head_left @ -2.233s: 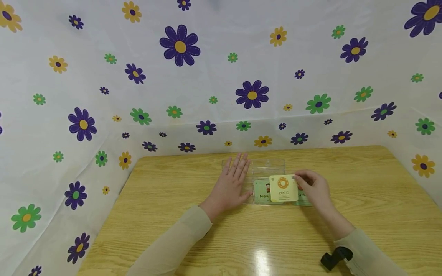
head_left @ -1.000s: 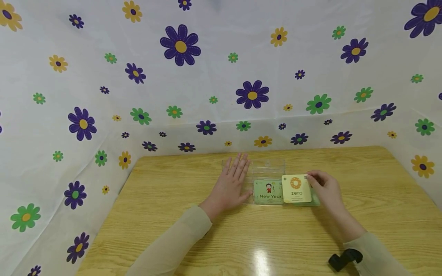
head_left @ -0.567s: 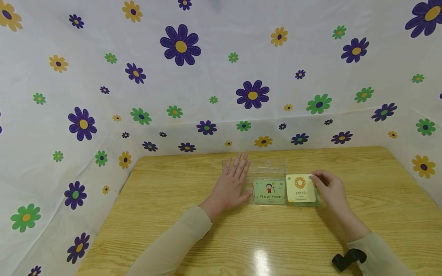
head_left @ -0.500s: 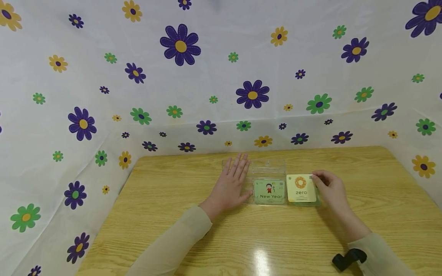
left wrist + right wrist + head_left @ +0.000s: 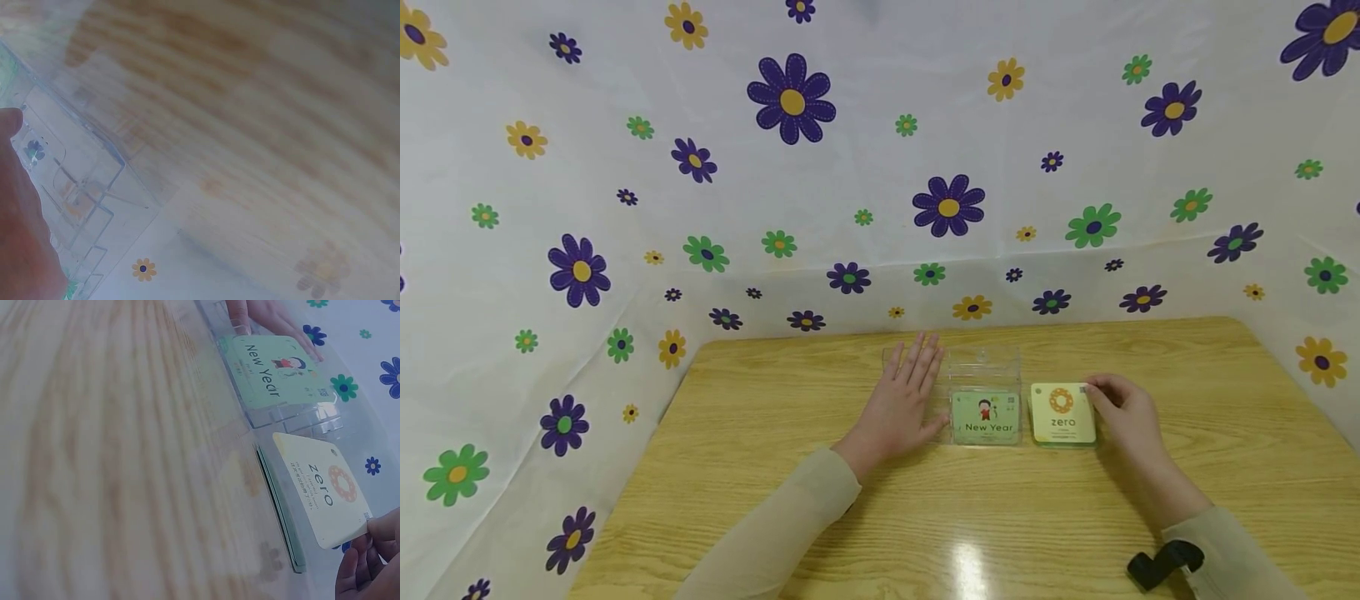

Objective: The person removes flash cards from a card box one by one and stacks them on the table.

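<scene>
My right hand point(image 5: 1127, 414) pinches a cream flash card point(image 5: 1063, 413) marked "zero" with an orange ring picture, by its upper right corner. In the right wrist view the zero card point(image 5: 322, 487) is tilted above a low stack of green cards point(image 5: 279, 512), whose edges show beneath it. To the left, a green "New Year" card point(image 5: 986, 417) sits in a clear plastic holder point(image 5: 983, 358). My left hand point(image 5: 898, 404) lies flat with straight fingers over the holder's left part, which it partly hides. In the left wrist view the holder point(image 5: 87, 156) shows stepped compartments.
All of this is on a wood-grain table point(image 5: 790, 500) with a white flowered cloth point(image 5: 865, 150) hanging behind and at the sides. A black strap point(image 5: 1165, 564) is on the right sleeve.
My right hand has carried the zero card rightward from in front of the New Year card to over the green stack, now nearly covering it. The left hand has stayed put.
</scene>
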`<state>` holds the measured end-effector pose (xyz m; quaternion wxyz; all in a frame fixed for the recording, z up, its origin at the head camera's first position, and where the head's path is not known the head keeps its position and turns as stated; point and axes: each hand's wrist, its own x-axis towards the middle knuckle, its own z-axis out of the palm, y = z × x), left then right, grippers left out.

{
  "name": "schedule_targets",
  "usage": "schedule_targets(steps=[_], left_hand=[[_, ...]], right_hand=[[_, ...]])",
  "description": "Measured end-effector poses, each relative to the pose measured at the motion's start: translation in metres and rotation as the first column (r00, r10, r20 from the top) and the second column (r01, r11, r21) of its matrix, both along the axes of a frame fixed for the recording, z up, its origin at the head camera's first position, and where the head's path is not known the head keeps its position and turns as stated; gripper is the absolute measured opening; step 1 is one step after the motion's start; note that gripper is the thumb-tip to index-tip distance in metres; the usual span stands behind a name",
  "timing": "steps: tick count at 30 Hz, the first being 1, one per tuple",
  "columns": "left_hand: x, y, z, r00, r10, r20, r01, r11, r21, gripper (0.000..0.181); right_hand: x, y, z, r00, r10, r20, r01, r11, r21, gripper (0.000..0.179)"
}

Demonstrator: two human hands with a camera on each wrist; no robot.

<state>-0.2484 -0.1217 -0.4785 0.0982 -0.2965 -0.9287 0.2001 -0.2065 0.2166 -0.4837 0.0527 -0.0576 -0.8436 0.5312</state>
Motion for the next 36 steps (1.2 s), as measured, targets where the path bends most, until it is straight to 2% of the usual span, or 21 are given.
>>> schedule_targets(steps=[7, 12, 19, 28, 36], left_hand=[[0.0, 0.0, -0.001, 1.0, -0.001, -0.012, 0.001, 1.0, -0.002, 0.101], [0.0, 0.0, 0.0, 1.0, 0.002, -0.005, -0.002, 1.0, -0.001, 0.101], [0.001, 0.0, 0.0, 1.0, 0.005, 0.002, -0.005, 1.0, 0.0, 0.101], [0.001, 0.0, 0.002, 1.0, 0.002, 0.019, -0.002, 1.0, 0.022, 0.101], [0.001, 0.0, 0.0, 1.0, 0.001, 0.018, -0.002, 1.0, 0.03, 0.101]], right_hand=[[0.001, 0.0, -0.001, 0.999, -0.025, 0.026, 0.024, 0.999, 0.043, 0.033], [0.001, 0.001, -0.003, 0.999, -0.044, 0.008, 0.043, 0.997, 0.067, 0.028], [-0.002, 0.003, -0.007, 0.999, -0.044, -0.004, 0.045, 0.995, 0.093, 0.026], [-0.006, 0.006, -0.012, 0.998, -0.061, 0.033, 0.058, 0.993, 0.103, 0.028], [-0.008, 0.005, -0.014, 0.998, -0.061, 0.028, 0.057, 0.989, 0.135, 0.027]])
